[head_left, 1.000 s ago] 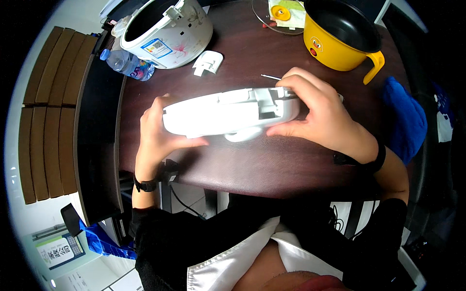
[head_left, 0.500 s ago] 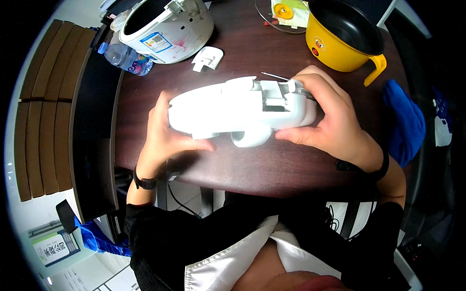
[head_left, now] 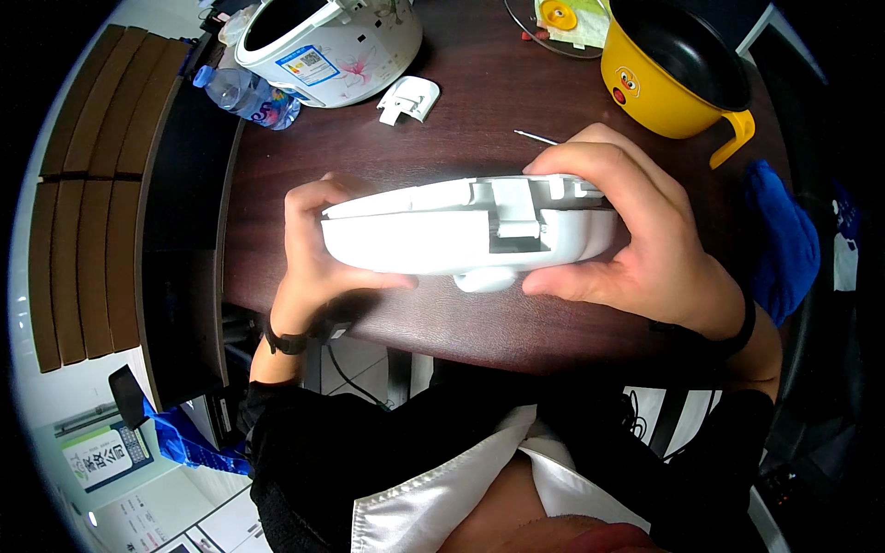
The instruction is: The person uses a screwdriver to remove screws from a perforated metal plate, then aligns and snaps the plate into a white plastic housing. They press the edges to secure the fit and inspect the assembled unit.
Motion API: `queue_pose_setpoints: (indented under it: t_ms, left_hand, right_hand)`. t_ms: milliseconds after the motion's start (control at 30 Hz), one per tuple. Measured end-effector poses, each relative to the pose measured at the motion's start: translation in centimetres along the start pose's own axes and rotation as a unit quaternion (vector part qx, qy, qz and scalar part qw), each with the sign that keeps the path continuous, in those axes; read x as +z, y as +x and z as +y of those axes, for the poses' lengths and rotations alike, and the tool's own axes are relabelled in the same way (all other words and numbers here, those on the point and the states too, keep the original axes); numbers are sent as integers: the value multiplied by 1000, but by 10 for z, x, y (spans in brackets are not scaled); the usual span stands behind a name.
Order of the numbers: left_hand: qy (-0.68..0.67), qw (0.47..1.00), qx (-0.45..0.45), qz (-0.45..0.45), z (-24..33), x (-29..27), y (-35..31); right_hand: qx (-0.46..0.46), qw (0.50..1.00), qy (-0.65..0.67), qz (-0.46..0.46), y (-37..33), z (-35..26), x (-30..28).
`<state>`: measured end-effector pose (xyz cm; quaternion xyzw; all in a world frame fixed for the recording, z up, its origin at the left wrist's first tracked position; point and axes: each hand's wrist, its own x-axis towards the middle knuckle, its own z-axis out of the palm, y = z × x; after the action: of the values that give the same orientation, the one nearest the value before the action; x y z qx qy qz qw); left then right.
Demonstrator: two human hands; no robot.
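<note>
A white rice cooker lid (head_left: 406, 244) is held edge-on above the table between my two hands. My left hand (head_left: 309, 253) closes round its left end, thumb below and fingers behind. At the right end my right hand (head_left: 645, 226) grips it, fingers over the top and thumb underneath. An opening with a hinge-like piece shows near the right hand, and a rounded part sticks out below. Beyond my right fingers a thin metal rod (head_left: 533, 136) points left; its other end is hidden. A small white plastic cover (head_left: 410, 100) lies on the table behind the lid.
The lidless white rice cooker body (head_left: 369, 60) stands at the back left, beside a plastic bottle (head_left: 249, 97). A yellow pot (head_left: 645, 92) with a handle is at the back right, near a blue cloth (head_left: 784, 244). A dark shelf (head_left: 184, 267) borders the table's left side.
The lid has tilted in my hands, so its upper edge shows a gap and the rounded part below shows less. Both hands keep their grip. The whole view has shifted slightly.
</note>
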<state>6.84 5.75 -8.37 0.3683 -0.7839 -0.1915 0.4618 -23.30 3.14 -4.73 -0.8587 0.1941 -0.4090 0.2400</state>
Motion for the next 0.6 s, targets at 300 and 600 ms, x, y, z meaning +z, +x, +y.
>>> queue_pose_setpoints:
  t_ms: [300,600]
  left_hand:
    - [42,997,-18,-68,-7,-14,0]
    - [90,995,-2,-45,-10,-17,-5]
  right_hand:
    - [-8,1000,-21,8,6,-10,6]
    - [-35,999,-29,20,10,-10,8]
